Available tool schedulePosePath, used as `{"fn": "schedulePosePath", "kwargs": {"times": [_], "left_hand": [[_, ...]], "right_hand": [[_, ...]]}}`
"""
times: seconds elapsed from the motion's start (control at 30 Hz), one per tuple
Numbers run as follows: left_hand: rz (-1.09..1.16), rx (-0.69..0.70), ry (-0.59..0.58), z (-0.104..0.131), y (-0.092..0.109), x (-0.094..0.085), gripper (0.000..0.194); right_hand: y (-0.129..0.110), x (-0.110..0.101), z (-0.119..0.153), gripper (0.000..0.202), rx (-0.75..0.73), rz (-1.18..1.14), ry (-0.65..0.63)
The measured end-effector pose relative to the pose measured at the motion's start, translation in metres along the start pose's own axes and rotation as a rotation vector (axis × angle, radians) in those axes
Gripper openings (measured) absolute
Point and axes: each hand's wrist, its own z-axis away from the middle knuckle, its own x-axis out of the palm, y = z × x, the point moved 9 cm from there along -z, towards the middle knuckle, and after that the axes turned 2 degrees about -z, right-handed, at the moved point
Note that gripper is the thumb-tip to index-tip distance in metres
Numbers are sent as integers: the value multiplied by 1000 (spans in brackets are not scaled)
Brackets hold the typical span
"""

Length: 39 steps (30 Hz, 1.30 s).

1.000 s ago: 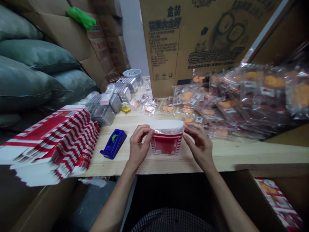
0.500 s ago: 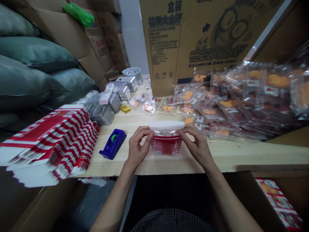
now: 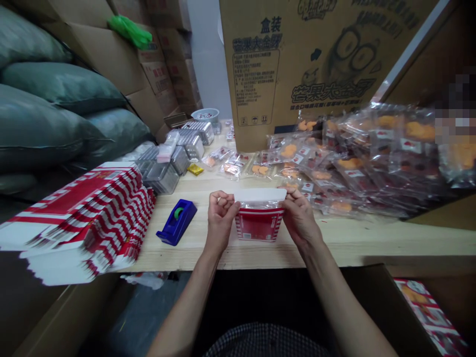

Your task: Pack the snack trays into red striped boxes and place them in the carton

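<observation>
A red and white striped paper box (image 3: 259, 225) stands upright on the wooden table, its white top flap (image 3: 260, 195) raised at the back. Clear plastic wrapping (image 3: 260, 204) shows in its mouth. My left hand (image 3: 221, 218) pinches the box's upper left corner between thumb and fingers. On the opposite corner my right hand (image 3: 300, 218) does the same, with the thumb in front and the fingers at the flap. To the left of my left hand lies a blue tape dispenser (image 3: 176, 222) with a green roll core.
Flat striped boxes (image 3: 89, 213) are stacked at the left. Clear bags with orange pieces (image 3: 349, 163) pile up at the right, before a large carton (image 3: 256, 74). Clear plastic cases (image 3: 163, 173), a yellow packet (image 3: 195, 169) and a tub (image 3: 205, 115) stand behind.
The white flap shows more of its face now, and my fingers have curled higher at its corners. The whole view has shifted slightly; the box remains between both hands.
</observation>
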Motion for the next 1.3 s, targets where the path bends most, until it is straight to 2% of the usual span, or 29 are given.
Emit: {"fn": "schedulePosePath", "kwargs": {"times": [0.07,0.17,0.27,0.4,0.47,0.53,0.63,0.77,0.87,0.97,1.07,1.17,1.23,1.3], "left_hand": [[113,-91,-39,-1,-7,9,35],[124,-148,-117,-1,-7,21,27],[63,-99,-137,-1,-1,22,17],[35,4,-158,2,7,22,15],[18,27,-159,3,8,23,14],[-4,33,-148,3,7,22,13],[-20,24,-149,-1,2,21,13],[-34,-57,-233,-7,-11,20,23],[-80,-132,-278,-4,-20,16,33],[-126,-216,-272,14,-29,4,37],[-122,-379,-219,52,-49,-14,31],[-86,-577,-156,102,-75,-35,25],[-50,-677,-101,128,-88,-47,23],[16,-767,-50,145,-97,-54,23]], "right_hand": [[4,1,-1,28,36,22,-65],[7,-4,-4,16,24,70,-159],[1,-6,-2,12,-85,147,-295],[-7,3,11,16,-155,287,-522],[-13,7,18,19,-185,342,-567],[-19,7,22,23,-231,391,-544],[-26,2,21,20,-326,476,-410],[-31,-8,12,14,-378,535,-249],[-29,-15,9,12,-302,556,-201],[-17,-28,18,9,-177,532,-158],[18,-46,44,14,51,472,-150],[60,-60,80,20,301,359,-214],[80,-67,100,22,404,302,-253],[92,-73,112,25,460,290,-263]]}}
